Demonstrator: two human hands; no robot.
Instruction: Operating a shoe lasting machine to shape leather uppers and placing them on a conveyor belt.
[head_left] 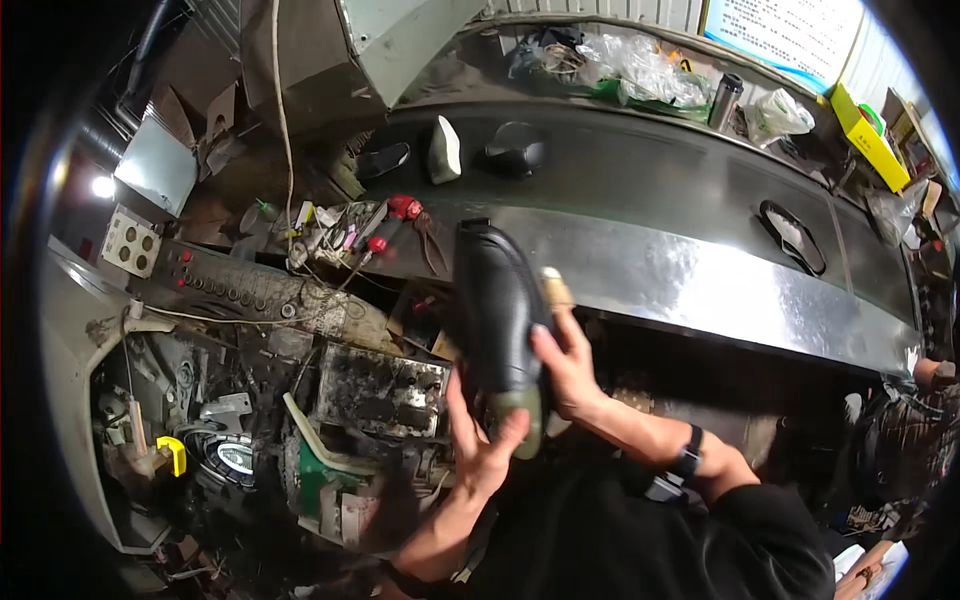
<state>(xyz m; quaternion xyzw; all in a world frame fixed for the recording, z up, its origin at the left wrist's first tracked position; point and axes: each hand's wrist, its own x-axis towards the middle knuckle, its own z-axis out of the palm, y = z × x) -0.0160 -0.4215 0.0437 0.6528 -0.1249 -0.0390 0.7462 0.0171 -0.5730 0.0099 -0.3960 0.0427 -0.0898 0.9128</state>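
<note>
Both hands point(480, 440) point(568, 372) (fingers curled) around upright black shoe point(495, 305).

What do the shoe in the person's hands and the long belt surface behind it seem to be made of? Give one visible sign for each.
Shoe: probably smooth black leather or a leather-like synthetic, judging by its soft sheen and fine creasing; held by left hand and right hand.
Belt surface: likely dark rubber or coated fabric, matt; its front edge band looks like brushed metal, with bright streaky reflections.
</note>
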